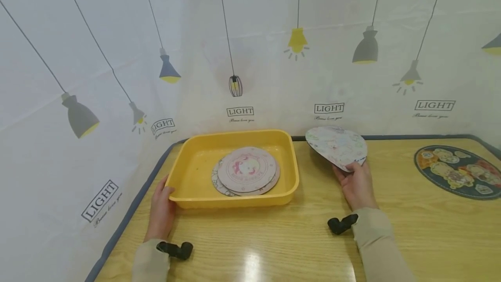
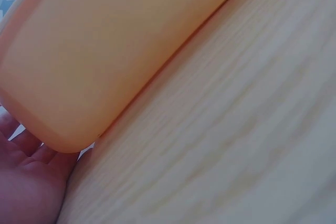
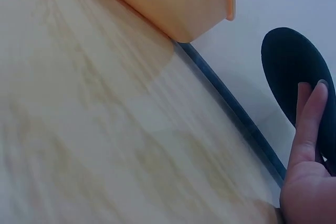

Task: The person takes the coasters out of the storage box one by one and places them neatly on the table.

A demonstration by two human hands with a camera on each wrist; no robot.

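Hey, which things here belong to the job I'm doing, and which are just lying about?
Apparently in the job:
yellow tray, held by the left hand
pale patterned mat, held by the right hand
stacked round mats in the tray

Apparently just lying about:
dark patterned mat, untouched on the table; it may belong too
lamp-print wall covering

Head camera faces forward and down; close wrist views share the tray point(image 1: 235, 202).
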